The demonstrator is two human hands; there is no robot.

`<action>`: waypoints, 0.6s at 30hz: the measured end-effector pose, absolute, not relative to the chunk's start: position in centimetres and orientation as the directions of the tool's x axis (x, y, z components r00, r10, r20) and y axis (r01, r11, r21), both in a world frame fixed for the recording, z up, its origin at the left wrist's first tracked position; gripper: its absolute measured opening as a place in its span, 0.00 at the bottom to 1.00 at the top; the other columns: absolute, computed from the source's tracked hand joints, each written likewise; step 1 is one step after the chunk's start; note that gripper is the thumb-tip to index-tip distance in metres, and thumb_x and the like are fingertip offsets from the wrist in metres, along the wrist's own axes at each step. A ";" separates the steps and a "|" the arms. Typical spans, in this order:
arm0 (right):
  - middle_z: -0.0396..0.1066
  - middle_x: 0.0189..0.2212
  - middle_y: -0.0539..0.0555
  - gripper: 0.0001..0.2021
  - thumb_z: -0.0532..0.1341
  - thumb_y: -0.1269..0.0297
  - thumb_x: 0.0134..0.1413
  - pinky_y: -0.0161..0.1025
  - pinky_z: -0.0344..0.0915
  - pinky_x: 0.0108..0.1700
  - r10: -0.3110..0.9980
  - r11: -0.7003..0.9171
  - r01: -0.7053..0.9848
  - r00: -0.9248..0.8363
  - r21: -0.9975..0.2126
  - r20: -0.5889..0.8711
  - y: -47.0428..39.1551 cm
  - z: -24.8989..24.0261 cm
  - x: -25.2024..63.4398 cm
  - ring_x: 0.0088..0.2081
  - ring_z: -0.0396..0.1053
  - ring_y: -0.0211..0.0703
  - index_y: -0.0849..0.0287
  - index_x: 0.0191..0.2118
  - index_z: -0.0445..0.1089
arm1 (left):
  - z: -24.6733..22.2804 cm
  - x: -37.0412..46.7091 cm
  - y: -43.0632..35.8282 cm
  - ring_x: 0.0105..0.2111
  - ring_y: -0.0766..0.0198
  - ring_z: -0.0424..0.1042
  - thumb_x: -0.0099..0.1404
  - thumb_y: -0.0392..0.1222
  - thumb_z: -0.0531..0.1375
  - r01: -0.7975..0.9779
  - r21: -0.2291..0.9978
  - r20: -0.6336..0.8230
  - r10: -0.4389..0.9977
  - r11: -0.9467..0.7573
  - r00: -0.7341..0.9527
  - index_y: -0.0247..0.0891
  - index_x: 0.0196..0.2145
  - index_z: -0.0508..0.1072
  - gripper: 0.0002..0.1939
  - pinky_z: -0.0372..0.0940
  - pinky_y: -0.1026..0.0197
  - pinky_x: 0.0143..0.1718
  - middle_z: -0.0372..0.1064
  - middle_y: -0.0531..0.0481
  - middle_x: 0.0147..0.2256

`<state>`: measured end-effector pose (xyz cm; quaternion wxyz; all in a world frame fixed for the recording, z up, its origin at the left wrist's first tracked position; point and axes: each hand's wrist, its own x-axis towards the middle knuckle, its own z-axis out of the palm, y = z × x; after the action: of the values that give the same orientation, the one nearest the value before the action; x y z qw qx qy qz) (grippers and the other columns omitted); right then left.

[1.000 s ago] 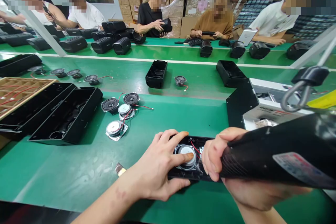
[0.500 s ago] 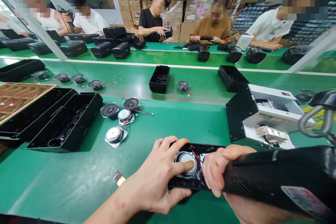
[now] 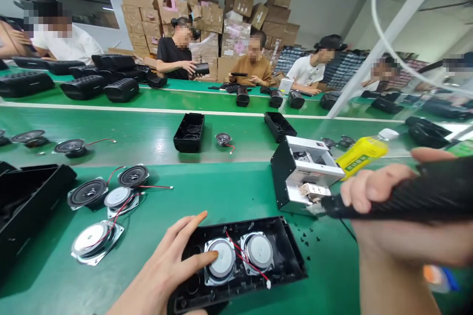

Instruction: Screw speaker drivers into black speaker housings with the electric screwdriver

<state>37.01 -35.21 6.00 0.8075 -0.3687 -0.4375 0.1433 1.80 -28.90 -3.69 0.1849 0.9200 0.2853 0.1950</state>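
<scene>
Speaker housing (image 3: 287, 252), left hand (image 3: 168, 258) splayed across it, right hand (image 3: 391, 236) clamped round driver (image 3: 424, 192), yellow bottle label (image 3: 356, 157) unreadable

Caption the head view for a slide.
Left hand on an open black housing with two speakers inside; right hand gripping a black tool, its tip near a silver-and-black machine.

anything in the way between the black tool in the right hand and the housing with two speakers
Nothing visible blocks the gap between the black tool in the right hand and the housing; only small black bits lie on the green tabletop there. The left hand is at the housing's left end, one finger on a speaker.
</scene>
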 end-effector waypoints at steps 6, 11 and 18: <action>0.61 0.18 0.47 0.41 0.61 0.18 0.45 0.36 0.56 0.15 0.432 0.629 0.310 0.623 -0.713 0.652 -31.8 6.4 40.0 0.15 0.56 0.40 0.55 0.43 0.69 | -5.7 1.7 -28.1 0.62 0.43 0.70 0.62 0.51 0.68 0.447 0.462 0.332 0.617 -0.766 0.713 0.62 0.64 0.69 0.32 0.76 0.48 0.53 0.61 0.49 0.69; 0.62 0.19 0.47 0.42 0.57 0.18 0.49 0.39 0.58 0.15 0.466 0.602 0.309 0.613 -0.737 0.638 -31.6 4.4 40.5 0.14 0.57 0.41 0.58 0.45 0.66 | -7.8 2.4 -27.2 0.50 0.51 0.81 0.70 0.38 0.60 0.574 0.461 0.346 0.732 -0.677 0.587 0.71 0.71 0.54 0.39 0.79 0.54 0.46 0.74 0.54 0.59; 0.62 0.19 0.47 0.40 0.59 0.21 0.49 0.38 0.57 0.14 0.507 0.587 0.294 0.593 -0.754 0.626 -33.3 5.4 39.6 0.14 0.56 0.42 0.55 0.48 0.68 | -8.5 2.9 -27.3 0.46 0.47 0.84 0.72 0.34 0.58 0.636 0.566 0.262 0.846 -0.525 0.465 0.60 0.73 0.50 0.39 0.81 0.54 0.36 0.79 0.44 0.51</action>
<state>39.61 -33.33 5.41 0.7712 -0.4489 -0.4460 0.0690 2.94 -27.32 -8.55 0.1989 0.8324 0.4450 0.2638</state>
